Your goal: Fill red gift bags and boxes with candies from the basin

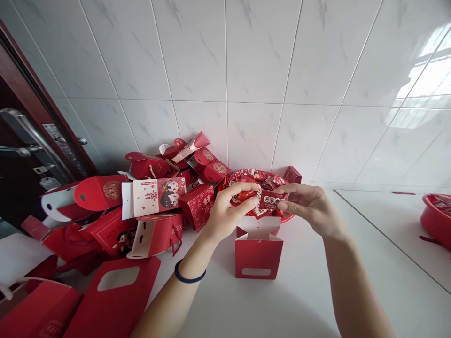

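Both my hands meet above an open red gift box (258, 256) that stands upright on the white tiled floor. My left hand (229, 209) and my right hand (308, 204) pinch a small red wrapped candy (269, 199) between their fingertips, just over the box's open white flaps. Right behind the hands is a red bowl (287, 218) heaped with red wrapped candies. A dark band circles my left wrist.
A heap of red gift boxes (155, 197) lies at the left against the tiled wall, with flat red boxes (112, 295) in the near left corner. A dark door with a metal handle (21, 129) is at far left. Another red basin (439, 218) sits at the right edge.
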Tool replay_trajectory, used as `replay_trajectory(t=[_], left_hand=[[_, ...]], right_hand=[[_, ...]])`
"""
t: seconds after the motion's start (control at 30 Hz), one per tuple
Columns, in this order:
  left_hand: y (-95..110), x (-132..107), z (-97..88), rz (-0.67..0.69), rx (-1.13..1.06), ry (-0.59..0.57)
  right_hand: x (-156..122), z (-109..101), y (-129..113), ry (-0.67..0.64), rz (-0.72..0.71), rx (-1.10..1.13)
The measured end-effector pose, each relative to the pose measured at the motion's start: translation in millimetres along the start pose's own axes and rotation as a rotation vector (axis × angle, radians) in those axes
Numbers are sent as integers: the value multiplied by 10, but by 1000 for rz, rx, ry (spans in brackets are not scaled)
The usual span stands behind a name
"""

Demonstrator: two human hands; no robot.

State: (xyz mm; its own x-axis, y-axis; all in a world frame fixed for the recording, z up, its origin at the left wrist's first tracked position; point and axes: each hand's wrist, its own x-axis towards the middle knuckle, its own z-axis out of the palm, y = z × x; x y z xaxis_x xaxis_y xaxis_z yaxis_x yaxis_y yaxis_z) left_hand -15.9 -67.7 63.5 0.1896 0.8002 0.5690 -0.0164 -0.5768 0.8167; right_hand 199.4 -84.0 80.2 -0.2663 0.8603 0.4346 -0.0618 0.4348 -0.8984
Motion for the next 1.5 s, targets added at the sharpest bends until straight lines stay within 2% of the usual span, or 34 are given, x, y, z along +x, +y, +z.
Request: replay_trajectory(t=[0.17, 0.3, 0.4, 0.5, 0.6, 0.7, 0.83, 0.93, 1.03, 1.13, 1.27, 1.5], left_hand=[[16, 3, 1, -10, 4, 6], [17, 4, -8, -10, 18, 5], [15, 13, -33, -9, 34, 10], [9, 32, -80, 4, 64, 43], [-7, 55, -135, 28, 100, 91], [-27, 73, -181, 35, 116, 111], [-26, 77, -207, 38, 117, 106], [-4, 66, -181, 21, 115, 82], [8, 47, -110, -14, 92, 40], [-6, 27, -29, -34, 47, -16], [-25, 10, 12, -80, -52, -67], [13, 22, -39, -157, -164, -104]], right_hand=[[3, 17, 6, -10, -23, -9], [7, 32, -8, -7, 12, -17], [-11, -7, -39, 33, 17, -76], [-61, -57, -103, 60, -31, -220], [-123, -41, -157, -47, -53, -472], [-160, 61, -150, -151, -26, -704], [-152, 183, -97, -211, -5, -823], [-130, 206, -75, -146, 2, -775], [-107, 241, -52, -18, -2, -597], [-81, 319, -16, 33, 11, -473], [-56, 385, 15, 63, 14, -433], [-49, 296, 20, 156, -23, -474]])
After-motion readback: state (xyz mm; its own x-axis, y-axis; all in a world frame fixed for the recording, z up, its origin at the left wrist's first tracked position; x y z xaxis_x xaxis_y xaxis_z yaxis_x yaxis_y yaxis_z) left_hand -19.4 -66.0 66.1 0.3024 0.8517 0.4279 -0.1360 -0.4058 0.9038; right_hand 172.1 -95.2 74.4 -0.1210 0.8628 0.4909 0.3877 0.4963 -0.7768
